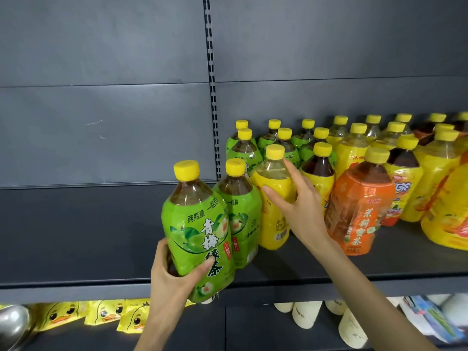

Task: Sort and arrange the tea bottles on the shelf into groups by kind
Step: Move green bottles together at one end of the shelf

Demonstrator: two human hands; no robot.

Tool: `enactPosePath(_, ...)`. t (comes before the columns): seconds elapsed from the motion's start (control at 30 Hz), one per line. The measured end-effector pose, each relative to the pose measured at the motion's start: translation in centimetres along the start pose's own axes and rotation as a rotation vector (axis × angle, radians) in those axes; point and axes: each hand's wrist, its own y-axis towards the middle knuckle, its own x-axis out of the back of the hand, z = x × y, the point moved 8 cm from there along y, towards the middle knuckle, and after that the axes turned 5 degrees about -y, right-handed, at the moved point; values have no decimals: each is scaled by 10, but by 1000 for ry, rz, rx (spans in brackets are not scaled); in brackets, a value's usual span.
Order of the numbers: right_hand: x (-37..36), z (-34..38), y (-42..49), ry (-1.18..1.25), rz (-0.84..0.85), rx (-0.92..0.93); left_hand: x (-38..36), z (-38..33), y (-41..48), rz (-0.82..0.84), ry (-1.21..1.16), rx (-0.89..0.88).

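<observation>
My left hand (172, 277) grips the lower part of a green-label tea bottle (197, 229), held in front of the shelf edge (76, 291) and tilted a little. My right hand (298, 201) holds a yellow-label bottle (274, 196) that stands on the shelf, thumb on its shoulder and fingers round its right side. Another green-label bottle (239, 214) stands between the two. More green-label bottles (244, 148) stand behind. An orange-label bottle (359, 206) stands to the right of my right hand.
Several yellow-label bottles (352, 148) fill the shelf's right part. The shelf's left half (88, 224) holds nothing. A slotted upright (212, 84) splits the grey back panel. Below are yellow duck packets (63, 315), paper cups (306, 315) and a metal bowl (12, 325).
</observation>
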Motion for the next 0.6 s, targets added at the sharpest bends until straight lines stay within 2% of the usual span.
enactPosePath(0.6,96,-29,-15,-21,76,-9,-36,25,12,63,9,25)
